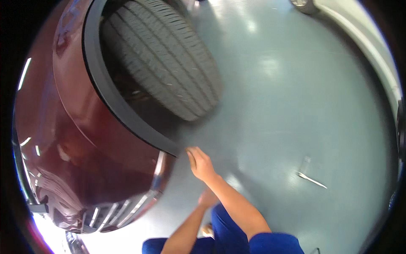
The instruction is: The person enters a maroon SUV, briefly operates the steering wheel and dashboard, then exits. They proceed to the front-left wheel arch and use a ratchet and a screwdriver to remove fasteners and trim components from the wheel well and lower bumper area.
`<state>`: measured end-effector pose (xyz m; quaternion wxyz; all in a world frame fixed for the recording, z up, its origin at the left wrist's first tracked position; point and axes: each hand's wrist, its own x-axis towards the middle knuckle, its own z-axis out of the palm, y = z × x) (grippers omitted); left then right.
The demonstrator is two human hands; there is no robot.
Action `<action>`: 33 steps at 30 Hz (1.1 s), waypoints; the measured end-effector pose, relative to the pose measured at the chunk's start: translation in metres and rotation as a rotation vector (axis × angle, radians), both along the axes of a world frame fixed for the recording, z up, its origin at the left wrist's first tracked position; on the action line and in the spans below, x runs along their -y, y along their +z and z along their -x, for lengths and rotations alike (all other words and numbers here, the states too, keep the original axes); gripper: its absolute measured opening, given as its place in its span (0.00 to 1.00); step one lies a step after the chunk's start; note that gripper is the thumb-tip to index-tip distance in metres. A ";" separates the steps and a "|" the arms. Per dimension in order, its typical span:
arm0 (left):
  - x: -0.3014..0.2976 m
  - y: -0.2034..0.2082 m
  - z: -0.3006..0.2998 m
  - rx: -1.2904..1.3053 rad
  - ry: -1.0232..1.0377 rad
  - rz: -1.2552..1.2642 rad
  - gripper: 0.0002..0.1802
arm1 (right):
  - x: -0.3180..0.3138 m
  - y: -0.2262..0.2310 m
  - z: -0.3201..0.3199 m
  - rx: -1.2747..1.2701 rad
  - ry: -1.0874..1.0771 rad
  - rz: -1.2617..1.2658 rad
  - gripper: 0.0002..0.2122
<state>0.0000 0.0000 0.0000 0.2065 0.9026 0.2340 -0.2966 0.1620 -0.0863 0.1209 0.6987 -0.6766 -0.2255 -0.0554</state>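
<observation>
While the right hand (pixel 201 163) is sitting at the end of the wheel-arch trim (pixel 115 103), paint is looking like the weak point

Using the tire (pixel 169 59) as reference: black trim is curving around its left side and ending just on the near side of it, toward the person. Maroon bodywork (pixel 84 139) is lying beyond the trim, left of the tire.

Risks, my read:
- Fingers, or anything hard in them, could be slipping off the trim end and scuffing paint. Cause: the panel is running right alongside that edge.
- Trim could be bending or cracking if all the load is going into that one end.
- Silver long-handled tool (pixel 313 180) is lying loose on the floor (pixel 270 114), right of the tire and on its near side. Could be getting kicked or stepped on; the smooth floor isn't helping.

Hands: right one is curling narrow, thumb close to fingers, just beside the trim end, near side of the tire. Can't tell if it's touching, or gripping something small; blur is hiding the fingertips. Left hand (pixel 208 198) is sitting farther from the tire, partly behind the right forearm. It's blurring too, so can't tell how wide it is or what it's holding.
</observation>
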 end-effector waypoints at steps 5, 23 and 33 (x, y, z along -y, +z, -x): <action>0.131 0.049 -0.081 0.247 0.121 0.361 0.29 | 0.256 -0.094 -0.058 0.048 -0.550 0.934 0.27; 0.252 0.577 -0.025 0.443 -0.342 0.128 0.28 | 0.537 0.228 0.108 -1.162 0.257 1.105 0.39; 0.190 0.707 -0.342 0.323 0.448 0.271 0.29 | 0.399 0.455 -0.327 -0.821 0.048 0.939 0.37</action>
